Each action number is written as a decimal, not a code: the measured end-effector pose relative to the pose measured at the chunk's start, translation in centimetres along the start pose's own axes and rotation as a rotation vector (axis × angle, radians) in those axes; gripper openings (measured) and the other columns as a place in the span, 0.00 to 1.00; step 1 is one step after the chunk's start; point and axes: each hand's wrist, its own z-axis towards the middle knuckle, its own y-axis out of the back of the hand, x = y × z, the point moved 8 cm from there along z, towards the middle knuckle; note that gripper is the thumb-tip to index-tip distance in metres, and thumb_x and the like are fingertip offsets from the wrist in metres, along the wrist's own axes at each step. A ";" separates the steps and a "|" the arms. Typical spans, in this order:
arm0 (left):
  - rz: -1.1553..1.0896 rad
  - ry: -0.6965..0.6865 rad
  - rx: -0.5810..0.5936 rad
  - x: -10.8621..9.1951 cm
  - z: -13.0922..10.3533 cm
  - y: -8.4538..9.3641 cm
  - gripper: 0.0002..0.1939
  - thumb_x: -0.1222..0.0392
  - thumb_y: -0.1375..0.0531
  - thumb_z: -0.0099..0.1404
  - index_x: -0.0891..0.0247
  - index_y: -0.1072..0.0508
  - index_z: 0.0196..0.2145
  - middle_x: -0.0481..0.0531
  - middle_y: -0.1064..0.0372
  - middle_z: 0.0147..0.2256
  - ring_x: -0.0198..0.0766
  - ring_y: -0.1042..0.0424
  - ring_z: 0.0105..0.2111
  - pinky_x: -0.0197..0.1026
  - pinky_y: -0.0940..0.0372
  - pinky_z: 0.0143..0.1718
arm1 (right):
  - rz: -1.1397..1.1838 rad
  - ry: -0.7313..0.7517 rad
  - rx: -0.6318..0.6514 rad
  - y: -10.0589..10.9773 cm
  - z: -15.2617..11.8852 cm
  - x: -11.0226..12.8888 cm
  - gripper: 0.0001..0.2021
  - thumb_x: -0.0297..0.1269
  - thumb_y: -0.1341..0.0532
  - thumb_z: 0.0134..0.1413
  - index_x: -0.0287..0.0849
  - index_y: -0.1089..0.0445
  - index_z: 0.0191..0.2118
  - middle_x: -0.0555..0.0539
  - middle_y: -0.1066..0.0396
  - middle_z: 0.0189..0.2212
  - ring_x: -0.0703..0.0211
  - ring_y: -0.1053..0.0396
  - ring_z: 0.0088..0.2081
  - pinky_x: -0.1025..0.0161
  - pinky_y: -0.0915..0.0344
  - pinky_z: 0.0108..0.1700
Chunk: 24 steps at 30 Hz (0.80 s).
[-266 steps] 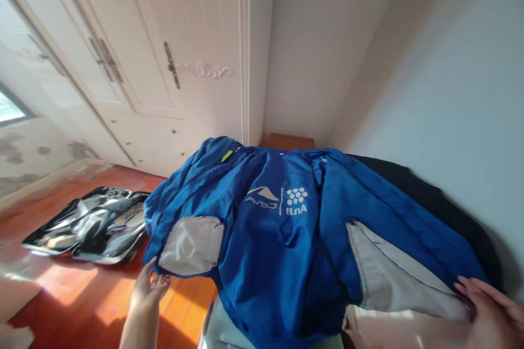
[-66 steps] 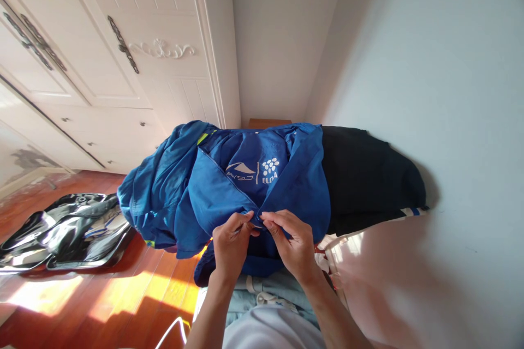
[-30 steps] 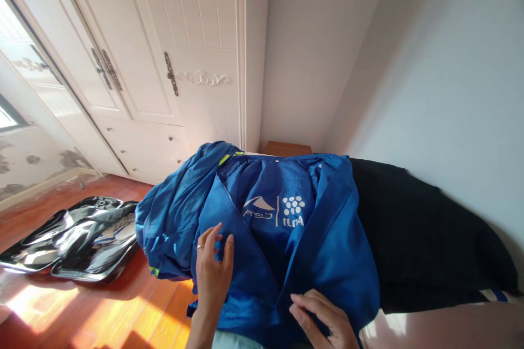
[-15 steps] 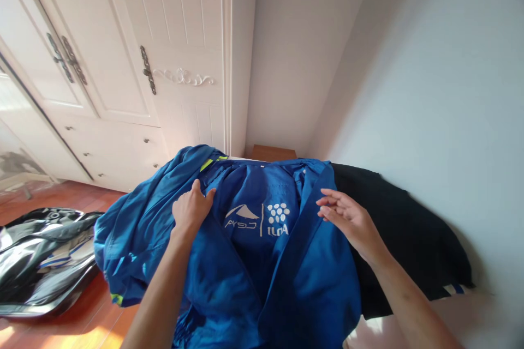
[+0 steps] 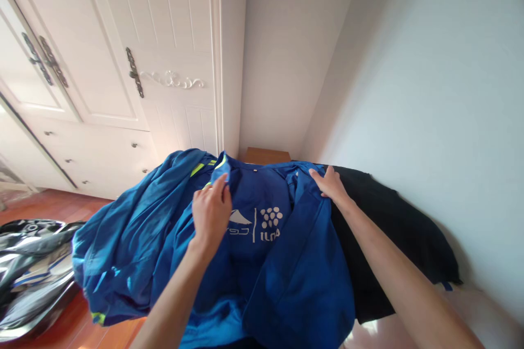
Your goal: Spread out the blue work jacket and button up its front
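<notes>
A blue jacket (image 5: 262, 262) lies spread with its front parted, showing white printing on the inside of the back. My left hand (image 5: 212, 207) is closed on the jacket's left front edge near the collar, where a yellow-green trim shows, and lifts it a little. On the other side, my right hand (image 5: 329, 182) rests at the jacket's shoulder, thumb and fingers spread against the cloth; whether it pinches any fabric is unclear. A black garment (image 5: 388, 234) lies beneath and to the right of the jacket.
A white wardrobe (image 5: 172, 27) stands behind at the left, with a pale wall (image 5: 429, 92) on the right. An open suitcase (image 5: 36, 278) with clothes lies on the red wooden floor (image 5: 53, 204). A brown box (image 5: 267, 156) sits in the corner.
My left hand has moved right and taken hold of the jacket's front edge, which is now raised at the collar. My right hand has moved up onto the shoulder. The view has shifted slightly right.
</notes>
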 end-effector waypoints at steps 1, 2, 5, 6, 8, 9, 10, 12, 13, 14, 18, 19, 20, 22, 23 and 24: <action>-0.010 -0.083 0.068 -2.2 -0.9 -1.3 0.20 0.62 0.51 0.71 0.64 0.28 0.56 0.59 0.22 0.41 0.48 0.25 0.44 0.49 0.37 0.50 | 0.007 -0.048 0.043 -0.3 0.5 0.0 0.41 0.61 0.43 0.56 0.32 0.45 0.64 0.24 0.37 0.56 0.48 0.25 0.38 0.57 0.26 0.31; -0.032 -0.179 0.185 -4.4 -2.1 -3.0 0.20 0.64 0.50 0.71 0.63 0.28 0.57 0.59 0.22 0.39 0.47 0.24 0.42 0.48 0.37 0.49 | 0.001 -0.077 0.076 -0.5 0.9 0.1 0.40 0.61 0.42 0.56 0.32 0.43 0.62 0.25 0.34 0.53 0.50 0.25 0.34 0.59 0.27 0.27; -0.086 -0.345 0.558 -8.5 -6.2 -7.5 0.19 0.62 0.45 0.69 0.62 0.29 0.57 0.58 0.22 0.36 0.48 0.24 0.40 0.45 0.35 0.43 | -0.117 -0.081 0.110 -0.3 1.7 0.3 0.28 0.51 0.37 0.54 0.35 0.33 0.53 0.34 0.26 0.42 0.56 0.26 0.25 0.62 0.31 0.24; -0.097 -0.336 0.619 -8.8 -6.9 -8.2 0.19 0.60 0.44 0.69 0.61 0.29 0.57 0.59 0.22 0.37 0.49 0.24 0.41 0.45 0.34 0.42 | -0.158 -0.068 0.106 0.0 1.9 0.2 0.21 0.46 0.36 0.53 0.36 0.29 0.48 0.38 0.24 0.38 0.57 0.28 0.23 0.63 0.32 0.24; -0.117 -0.262 0.609 -8.0 -6.9 -8.3 0.19 0.55 0.45 0.71 0.61 0.29 0.56 0.60 0.22 0.40 0.50 0.24 0.43 0.44 0.34 0.42 | -0.170 -0.018 0.075 1.0 2.2 0.2 0.11 0.38 0.37 0.51 0.38 0.25 0.39 0.44 0.25 0.30 0.60 0.30 0.19 0.65 0.34 0.24; -0.129 -0.227 0.564 -7.2 -6.2 -7.8 0.19 0.54 0.46 0.72 0.62 0.29 0.56 0.60 0.23 0.41 0.50 0.24 0.45 0.44 0.34 0.44 | -0.122 0.009 0.048 1.5 2.3 0.1 0.09 0.35 0.37 0.50 0.39 0.24 0.37 0.46 0.25 0.27 0.61 0.30 0.19 0.66 0.35 0.24; -0.141 -0.203 0.513 -6.4 -5.3 -7.3 0.18 0.54 0.48 0.73 0.62 0.28 0.55 0.60 0.23 0.43 0.50 0.25 0.47 0.45 0.34 0.46 | -0.045 0.029 0.020 2.0 2.5 0.1 0.08 0.34 0.38 0.49 0.39 0.24 0.36 0.47 0.26 0.25 0.61 0.31 0.19 0.67 0.35 0.24; -0.154 -0.184 0.436 -4.8 -3.1 -6.4 0.19 0.53 0.51 0.74 0.62 0.27 0.53 0.60 0.24 0.47 0.49 0.26 0.49 0.45 0.35 0.50 | 0.134 0.055 -0.037 2.8 2.8 0.1 0.11 0.32 0.39 0.48 0.39 0.23 0.38 0.48 0.25 0.26 0.61 0.29 0.22 0.68 0.35 0.25; -0.146 -0.178 0.413 -3.9 -2.0 -6.4 0.19 0.53 0.51 0.74 0.63 0.27 0.53 0.59 0.24 0.47 0.49 0.27 0.50 0.46 0.35 0.51 | 0.206 0.072 -0.065 3.1 2.8 0.4 0.12 0.32 0.39 0.48 0.39 0.22 0.39 0.47 0.23 0.28 0.60 0.28 0.25 0.68 0.35 0.26; -0.127 -0.172 0.399 -3.1 -0.9 -6.6 0.18 0.54 0.51 0.74 0.63 0.27 0.52 0.60 0.24 0.48 0.50 0.27 0.50 0.46 0.36 0.52 | 0.257 0.098 -0.090 3.2 2.7 1.0 0.12 0.32 0.39 0.48 0.40 0.22 0.39 0.47 0.22 0.30 0.59 0.26 0.29 0.68 0.33 0.29; -0.041 -0.191 0.408 -0.7 1.1 -9.6 0.16 0.59 0.46 0.71 0.67 0.27 0.52 0.62 0.26 0.50 0.51 0.29 0.53 0.49 0.37 0.55 | 0.348 0.328 -0.143 2.1 0.1 5.8 0.12 0.35 0.40 0.52 0.41 0.21 0.40 0.46 0.21 0.37 0.54 0.24 0.41 0.64 0.30 0.43; -0.044 -0.212 0.412 -0.4 1.0 -10.6 0.17 0.60 0.46 0.70 0.67 0.27 0.52 0.63 0.27 0.52 0.52 0.29 0.54 0.50 0.37 0.56 | 0.348 0.417 -0.097 1.1 -1.2 7.5 0.13 0.36 0.40 0.53 0.41 0.21 0.40 0.46 0.21 0.38 0.53 0.24 0.43 0.62 0.30 0.46; -0.057 -0.233 0.415 -0.1 0.7 -11.5 0.17 0.60 0.45 0.69 0.66 0.27 0.53 0.63 0.28 0.53 0.52 0.30 0.55 0.51 0.38 0.57 | 0.325 0.523 -0.003 -0.4 -2.6 9.2 0.13 0.37 0.40 0.53 0.41 0.21 0.41 0.45 0.21 0.40 0.53 0.25 0.44 0.61 0.31 0.49; -0.086 -0.248 0.421 0.4 0.0 -12.9 0.18 0.63 0.44 0.67 0.66 0.28 0.54 0.63 0.29 0.55 0.52 0.31 0.56 0.53 0.39 0.58 | 0.231 0.749 0.365 -4.8 -6.3 11.9 0.13 0.38 0.37 0.52 0.43 0.21 0.43 0.46 0.21 0.41 0.53 0.24 0.45 0.61 0.30 0.49; -0.100 -0.242 0.424 0.7 -0.3 -13.4 0.20 0.65 0.43 0.65 0.66 0.28 0.54 0.63 0.29 0.55 0.51 0.31 0.56 0.53 0.39 0.58 | 0.186 0.818 0.522 -6.7 -8.0 12.5 0.13 0.38 0.35 0.51 0.44 0.21 0.43 0.46 0.21 0.41 0.54 0.24 0.44 0.61 0.30 0.48; -0.116 -0.232 0.426 0.9 -0.5 -13.8 0.21 0.68 0.43 0.63 0.66 0.27 0.54 0.62 0.29 0.54 0.51 0.31 0.56 0.52 0.39 0.58 | 0.164 0.845 0.615 -8.0 -9.1 12.6 0.13 0.39 0.35 0.51 0.44 0.21 0.43 0.47 0.21 0.41 0.54 0.24 0.42 0.61 0.29 0.47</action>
